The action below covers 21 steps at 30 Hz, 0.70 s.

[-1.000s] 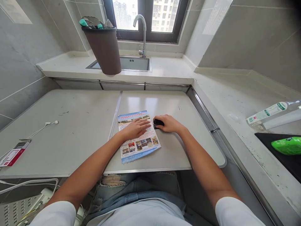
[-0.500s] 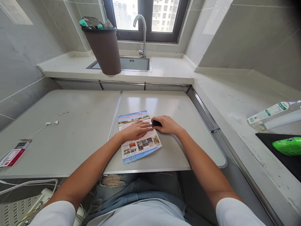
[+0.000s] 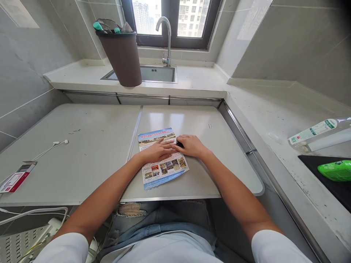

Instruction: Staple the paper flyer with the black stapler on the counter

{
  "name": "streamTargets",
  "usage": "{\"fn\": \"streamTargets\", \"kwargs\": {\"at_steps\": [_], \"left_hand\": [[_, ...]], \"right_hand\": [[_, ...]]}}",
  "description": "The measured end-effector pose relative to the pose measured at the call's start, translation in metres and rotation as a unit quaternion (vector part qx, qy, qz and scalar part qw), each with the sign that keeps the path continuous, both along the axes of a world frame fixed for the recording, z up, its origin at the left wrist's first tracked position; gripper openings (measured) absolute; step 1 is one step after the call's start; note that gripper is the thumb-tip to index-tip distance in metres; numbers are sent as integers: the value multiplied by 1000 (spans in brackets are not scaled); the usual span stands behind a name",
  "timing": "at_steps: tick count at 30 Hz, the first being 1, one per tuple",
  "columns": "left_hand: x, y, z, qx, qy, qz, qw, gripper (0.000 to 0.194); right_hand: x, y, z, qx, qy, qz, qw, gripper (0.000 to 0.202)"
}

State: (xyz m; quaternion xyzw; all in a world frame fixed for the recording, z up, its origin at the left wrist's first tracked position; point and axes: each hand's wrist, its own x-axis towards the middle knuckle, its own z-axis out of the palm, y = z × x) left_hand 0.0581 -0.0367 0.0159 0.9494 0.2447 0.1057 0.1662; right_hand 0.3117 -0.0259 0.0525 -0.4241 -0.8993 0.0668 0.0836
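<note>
A printed flyer (image 3: 164, 170) with a blue header and rows of small photos lies on the folding table. My left hand (image 3: 159, 149) rests flat across its middle, fingers stretched out and holding nothing. At the flyer's right edge my right hand (image 3: 192, 145) is closed around a small black object (image 3: 180, 144) that looks like a mini stapler. Most of it is covered by my fingers, and the fingertips of both hands nearly meet there. Whether the flyer is one sheet or several I cannot tell.
White earphones (image 3: 56, 143) and a red-and-white box (image 3: 18, 178) lie at the table's left. A brown bin (image 3: 120, 58) stands by the sink (image 3: 161, 75). On the right counter are a clear bottle (image 3: 315, 133) and a green packet (image 3: 334, 170). A tiny strip (image 3: 210, 126) lies behind my right hand.
My right hand has shifted slightly left onto the flyer's edge, and less of the black stapler shows. My left hand stays flat in nearly the same place.
</note>
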Motion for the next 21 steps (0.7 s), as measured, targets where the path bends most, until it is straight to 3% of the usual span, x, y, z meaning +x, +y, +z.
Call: {"fn": "streamTargets", "kwargs": {"at_steps": [9,21], "left_hand": [[3,-2,6,15,-21,2,1000,48],[3,0,-2,43,5,-3,999,46]], "right_hand": [[-11,-4,1,9,-56,-28,998,44],[-34,-14,-8,39,-134,-99,985,47]]}}
